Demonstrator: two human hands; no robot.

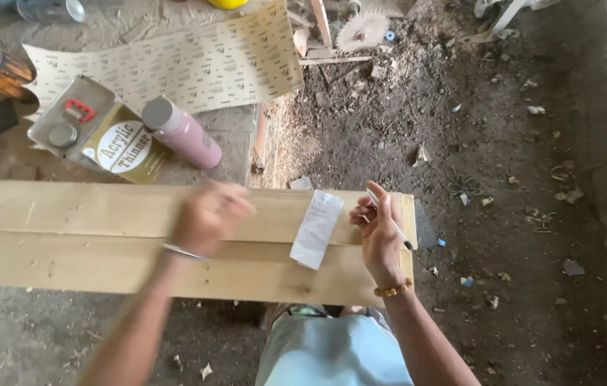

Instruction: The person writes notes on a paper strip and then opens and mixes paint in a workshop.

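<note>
Left hand: over the near middle of the upper wooden board, blurred; fingers curled toward the palm; no object seen inside; contact with the wood cannot be told. Metal bangle on the wrist.

Right hand: over the right end of the boards; fingers closed around a pen, gripped mid-shaft, dark tip pointing to the lower right, just beside the board's right edge. Beaded bracelet on the wrist.

Paper slip: white, narrow, lying flat and slightly tilted across the seam between the two boards, between both hands, nearer the right one; not touched by either.

Lower wooden board: pale, unfinished, laid edge to edge with the upper one, running from the left frame edge to just past the right hand.

Thinner can: flat rectangular metal tin with a round cap and a red handle tab, lying beyond the boards, upper left.

Pink bottle: cylinder with grey cap, lying on its side, touching the can's right edge.

Sandpaper sheet: large, tan, printed back upward, spread behind can and bottle.

Circular saw blade: toothed disc, among wood offcuts at top centre.

Ground: dirt, sawdust, scattered scraps, right of the boards.

Blue garment: at bottom centre, below the boards.
</note>
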